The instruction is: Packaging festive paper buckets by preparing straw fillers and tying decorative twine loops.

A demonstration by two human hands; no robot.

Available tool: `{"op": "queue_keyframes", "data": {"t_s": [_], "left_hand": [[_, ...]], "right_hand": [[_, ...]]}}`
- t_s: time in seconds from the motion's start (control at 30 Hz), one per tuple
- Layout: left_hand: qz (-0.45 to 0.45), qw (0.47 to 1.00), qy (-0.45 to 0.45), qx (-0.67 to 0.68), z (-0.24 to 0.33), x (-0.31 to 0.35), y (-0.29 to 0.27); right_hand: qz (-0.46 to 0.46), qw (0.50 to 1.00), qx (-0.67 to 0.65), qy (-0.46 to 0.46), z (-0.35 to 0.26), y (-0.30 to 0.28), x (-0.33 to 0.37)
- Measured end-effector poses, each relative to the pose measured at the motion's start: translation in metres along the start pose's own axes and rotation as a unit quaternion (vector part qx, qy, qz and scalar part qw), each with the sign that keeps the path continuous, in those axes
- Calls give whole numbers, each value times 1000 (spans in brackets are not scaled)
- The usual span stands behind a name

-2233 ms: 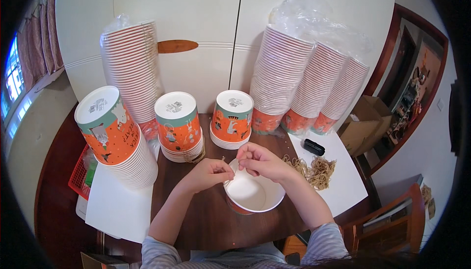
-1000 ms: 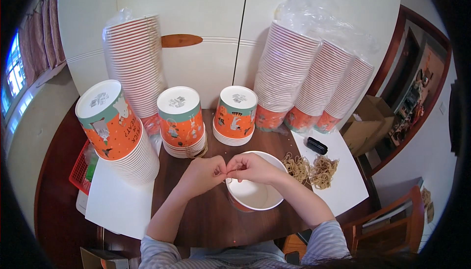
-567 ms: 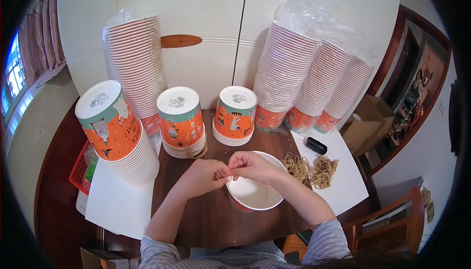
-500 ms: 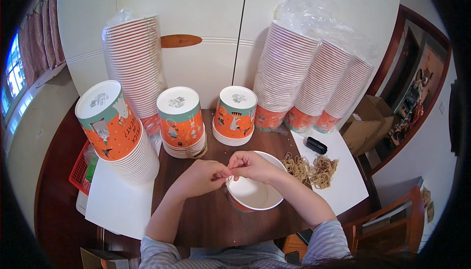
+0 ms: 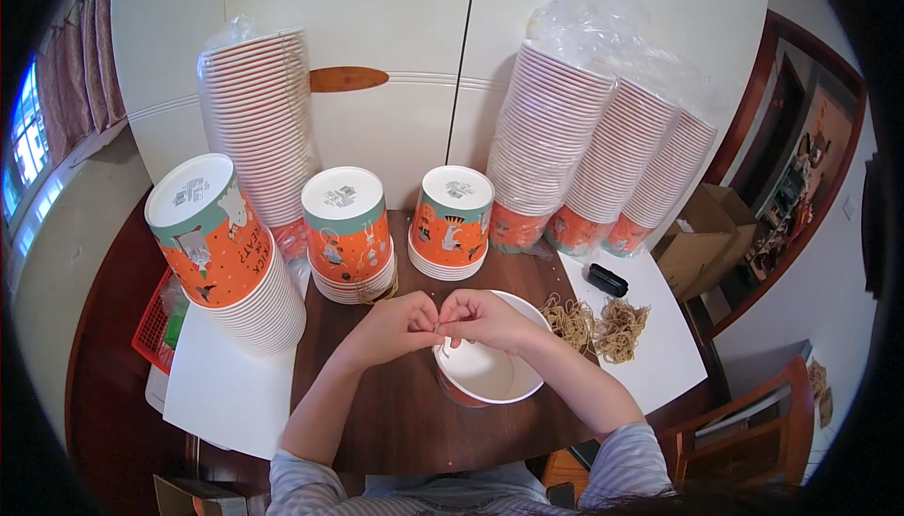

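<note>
An open paper bucket [image 5: 494, 375], white inside and with an orange printed outside, stands upright on the table in front of me. Over the left part of its rim my left hand [image 5: 403, 330] and my right hand [image 5: 485, 320] meet, fingertips pinched together. A thin tan string [image 5: 446, 350] shows just below the fingertips; most of it is hidden by the fingers. To the right of the bucket lie two tangled bunches of similar tan string [image 5: 621, 330].
Upside-down bucket stacks stand behind my hands: one at left [image 5: 240, 314], one at centre-left [image 5: 346, 243], one at centre [image 5: 452, 224]. Tall plastic-wrapped stacks [image 5: 551, 130] rise at the back. A black object [image 5: 607, 280] lies on white board [image 5: 659, 337] at right.
My left hand has turned slightly and its fingers have come up closer to the right fingertips. The bucket and my right hand have barely moved.
</note>
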State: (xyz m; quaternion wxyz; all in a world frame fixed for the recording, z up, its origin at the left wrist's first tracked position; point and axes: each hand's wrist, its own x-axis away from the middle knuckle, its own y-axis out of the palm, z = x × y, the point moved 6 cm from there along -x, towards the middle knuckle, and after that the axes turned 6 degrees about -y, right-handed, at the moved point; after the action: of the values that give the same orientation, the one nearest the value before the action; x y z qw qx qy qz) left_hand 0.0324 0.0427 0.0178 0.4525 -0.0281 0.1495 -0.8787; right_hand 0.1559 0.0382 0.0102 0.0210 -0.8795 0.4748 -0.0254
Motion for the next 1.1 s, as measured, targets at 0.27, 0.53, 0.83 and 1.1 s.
{"op": "queue_keyframes", "data": {"t_s": [0.27, 0.53, 0.83, 1.1], "left_hand": [[-17, 998, -48, 48, -8, -3, 1], [-49, 991, -65, 108, -2, -2, 1], [-70, 987, -50, 138, -4, -3, 2], [-86, 984, -43, 151, -2, -1, 2]], "right_hand": [[9, 1000, 26, 9, -4, -2, 6], [-34, 999, 31, -18, 3, -1, 14], [-7, 979, 178, -98, -4, 5, 14], [50, 958, 252, -127, -15, 8, 12]]}}
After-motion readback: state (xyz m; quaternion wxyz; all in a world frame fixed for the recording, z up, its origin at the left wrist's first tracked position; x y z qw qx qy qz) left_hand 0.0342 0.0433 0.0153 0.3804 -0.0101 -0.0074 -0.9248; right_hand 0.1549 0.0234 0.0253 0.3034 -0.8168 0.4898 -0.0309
